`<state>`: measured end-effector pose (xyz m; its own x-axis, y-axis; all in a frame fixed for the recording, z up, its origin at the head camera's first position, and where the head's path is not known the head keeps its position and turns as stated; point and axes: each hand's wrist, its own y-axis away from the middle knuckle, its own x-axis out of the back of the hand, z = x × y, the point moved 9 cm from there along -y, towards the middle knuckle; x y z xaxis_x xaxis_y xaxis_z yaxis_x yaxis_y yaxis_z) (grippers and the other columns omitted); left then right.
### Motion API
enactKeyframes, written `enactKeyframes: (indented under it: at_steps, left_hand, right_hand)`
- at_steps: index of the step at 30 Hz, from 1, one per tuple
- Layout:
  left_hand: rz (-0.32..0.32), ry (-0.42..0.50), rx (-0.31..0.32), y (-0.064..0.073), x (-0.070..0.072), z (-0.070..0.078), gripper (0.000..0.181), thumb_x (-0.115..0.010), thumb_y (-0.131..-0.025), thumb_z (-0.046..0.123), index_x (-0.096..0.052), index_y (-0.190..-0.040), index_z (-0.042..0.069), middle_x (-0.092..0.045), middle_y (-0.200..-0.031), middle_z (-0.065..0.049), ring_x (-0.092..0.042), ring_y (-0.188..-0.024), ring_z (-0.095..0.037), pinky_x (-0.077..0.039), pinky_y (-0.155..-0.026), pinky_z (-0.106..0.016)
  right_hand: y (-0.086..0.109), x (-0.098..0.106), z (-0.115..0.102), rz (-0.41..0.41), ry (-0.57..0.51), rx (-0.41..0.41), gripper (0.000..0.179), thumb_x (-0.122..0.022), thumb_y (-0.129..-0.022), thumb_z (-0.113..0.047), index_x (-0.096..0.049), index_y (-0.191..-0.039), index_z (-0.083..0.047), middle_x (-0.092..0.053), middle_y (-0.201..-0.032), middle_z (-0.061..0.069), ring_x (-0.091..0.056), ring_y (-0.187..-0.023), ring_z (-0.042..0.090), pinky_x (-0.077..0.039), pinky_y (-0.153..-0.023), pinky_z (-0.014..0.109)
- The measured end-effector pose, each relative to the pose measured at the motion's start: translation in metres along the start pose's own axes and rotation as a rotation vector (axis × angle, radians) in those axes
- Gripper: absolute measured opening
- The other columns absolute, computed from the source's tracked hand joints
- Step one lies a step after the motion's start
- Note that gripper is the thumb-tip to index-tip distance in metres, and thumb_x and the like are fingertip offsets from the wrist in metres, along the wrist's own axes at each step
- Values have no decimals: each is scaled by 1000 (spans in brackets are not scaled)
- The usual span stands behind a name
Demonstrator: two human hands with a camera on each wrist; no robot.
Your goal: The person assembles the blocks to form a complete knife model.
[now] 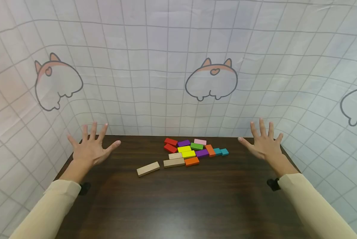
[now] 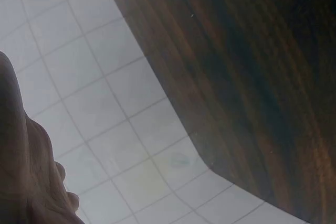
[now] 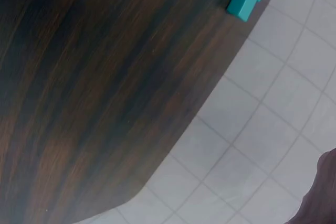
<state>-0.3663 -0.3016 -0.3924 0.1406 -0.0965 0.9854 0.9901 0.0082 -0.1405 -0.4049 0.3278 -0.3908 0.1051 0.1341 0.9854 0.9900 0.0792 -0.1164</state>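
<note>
My left hand (image 1: 90, 149) is spread over the table's left side, fingers straight and nothing in it. Over the right side my right hand (image 1: 265, 144) is spread the same way, also holding nothing. Between them, toward the back of the table, lies a group of coloured wooden blocks. A plain wooden block (image 1: 148, 169) lies apart at the group's left, nearest my left hand. Blue blocks (image 1: 224, 152) form the right end, nearest my right hand; they also show at the top of the right wrist view. Red blocks (image 1: 170, 148), yellow blocks (image 1: 188, 154) and a green block (image 1: 196, 146) lie between.
The dark wooden table (image 1: 166, 202) has cut corners in the wrist views. A white gridded cloth (image 1: 154, 76) with cartoon animal drawings hangs behind it and along both sides. Small black devices (image 1: 274, 184) sit at the wrists, by the cream sleeves (image 1: 313, 199).
</note>
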Motion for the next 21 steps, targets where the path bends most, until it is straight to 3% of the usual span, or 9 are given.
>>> enactKeyframes:
  at_steps: [12, 21]
  left_hand:
    - [12, 2, -24, 20, -16, 8, 98, -29, -91, 87, 5, -165, 32, 12, -172, -16, 8, -155, -52, 20, -102, -84]
    - [15, 11, -50, 42, -27, 26, 98, -32, -91, 86, 3, -166, 33, 1, -172, -19, 6, -156, -50, 17, -104, -84]
  right_hand:
    - [11, -7, -15, -6, 33, 32, 98, -28, -96, -81, 11, -165, -22, 21, -169, 17, 19, -152, 53, 6, -105, 87]
    - [35, -17, -31, 28, 26, 55, 97, -32, -96, -79, 4, -166, -21, 14, -171, 17, 12, -153, 56, 4, -105, 87]
